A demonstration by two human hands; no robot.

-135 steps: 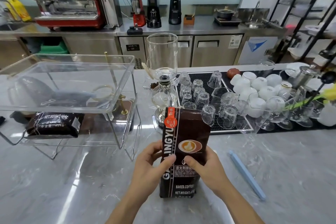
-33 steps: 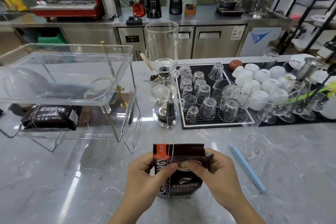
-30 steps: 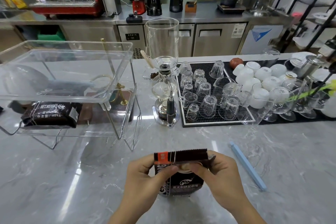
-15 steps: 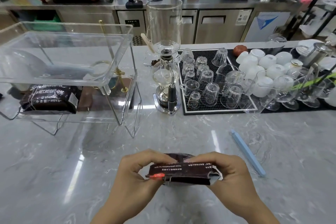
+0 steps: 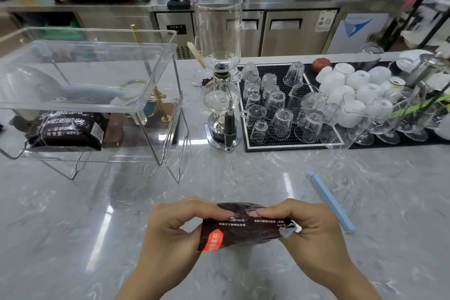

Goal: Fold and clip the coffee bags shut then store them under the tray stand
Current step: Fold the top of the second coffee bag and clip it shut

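Coffee in a dark brown foil bag with an orange label (image 5: 243, 229) is held low and near the body, just above the grey marble counter (image 5: 73, 226), between both hands. The bag looks soft and crinkly at the top, where the foil has been bent over, and it is judged to be fuller and heavier lower down, so the fold will likely spring back if it is let go. The foil looks shiny and may be a bit slippery. The best place to hold it is thought to be along the folded top edge, at both ends, with the weight kept resting on the counter. The left hand (image 5: 175, 234) is curled shut on the left end of the fold, with the thumb under and the fingers on top. The right hand (image 5: 309, 234) is pinched shut on the right end the same way, near a torn silvery corner. Both wrists are bent down and the fingertips nearly meet in the middle of the fold. A long pale blue plastic clip (image 5: 331, 201) lies on the counter just to the right, apart from the hands. Another dark coffee bag (image 5: 68, 130) is already lying flat under the clear plastic tray stand (image 5: 155, 73), well away on the left.
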